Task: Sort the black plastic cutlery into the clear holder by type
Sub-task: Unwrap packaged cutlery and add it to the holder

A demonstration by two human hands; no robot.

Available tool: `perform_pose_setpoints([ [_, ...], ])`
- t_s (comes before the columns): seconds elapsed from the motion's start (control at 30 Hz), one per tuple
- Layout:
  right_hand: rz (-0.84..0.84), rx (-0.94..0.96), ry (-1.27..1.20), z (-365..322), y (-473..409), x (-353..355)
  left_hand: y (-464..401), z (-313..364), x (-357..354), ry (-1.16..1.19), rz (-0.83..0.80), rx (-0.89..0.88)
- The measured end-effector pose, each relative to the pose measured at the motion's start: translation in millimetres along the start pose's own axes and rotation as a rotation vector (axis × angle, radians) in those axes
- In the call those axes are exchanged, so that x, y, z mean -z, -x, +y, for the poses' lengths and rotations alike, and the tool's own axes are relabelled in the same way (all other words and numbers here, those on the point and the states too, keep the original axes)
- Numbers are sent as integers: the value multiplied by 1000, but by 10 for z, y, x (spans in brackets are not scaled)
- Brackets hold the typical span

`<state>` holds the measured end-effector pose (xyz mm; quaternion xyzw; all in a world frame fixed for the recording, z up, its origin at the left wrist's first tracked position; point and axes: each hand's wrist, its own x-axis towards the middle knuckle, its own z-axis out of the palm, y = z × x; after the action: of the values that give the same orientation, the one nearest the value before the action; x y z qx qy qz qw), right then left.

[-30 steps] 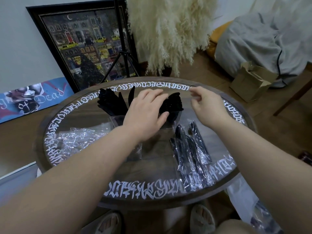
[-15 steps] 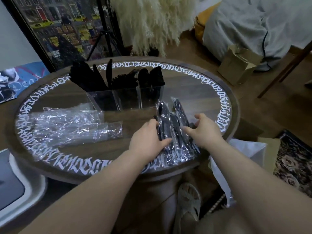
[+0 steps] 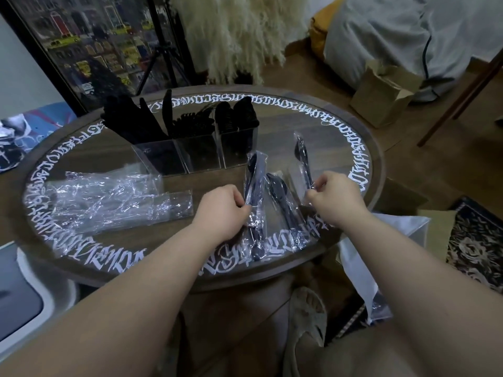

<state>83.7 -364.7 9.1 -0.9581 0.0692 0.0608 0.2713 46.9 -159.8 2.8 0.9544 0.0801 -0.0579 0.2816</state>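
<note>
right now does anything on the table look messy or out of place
Mostly the empty clear wrappers, strewn crumpled over the table's left side. The clear holder stands upright with cutlery in all three compartments. The left hand and right hand each pinch a still-wrapped piece; nothing looks spilled or broken.

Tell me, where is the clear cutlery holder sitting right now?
In the head view the clear holder stands on the far middle of the round table, just beyond both hands, with empty wrappers lying to its near left.
</note>
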Motion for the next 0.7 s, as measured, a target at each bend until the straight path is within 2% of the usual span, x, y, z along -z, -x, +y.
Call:
perform_pose_setpoints([
  [0.13, -7, 39, 13, -18, 90, 70, 55, -21, 120, 2, 25, -10],
  [0.43, -180, 187, 113, -265, 403, -31, 381, -211, 406, 76, 68, -28],
  [0.57, -146, 270, 136, -463, 551, -35, 559, -259, 534, 114, 67, -76],
  [0.7, -119, 392, 57, -680, 718, -16, 682, -326, 684, 173, 102, -94],
])
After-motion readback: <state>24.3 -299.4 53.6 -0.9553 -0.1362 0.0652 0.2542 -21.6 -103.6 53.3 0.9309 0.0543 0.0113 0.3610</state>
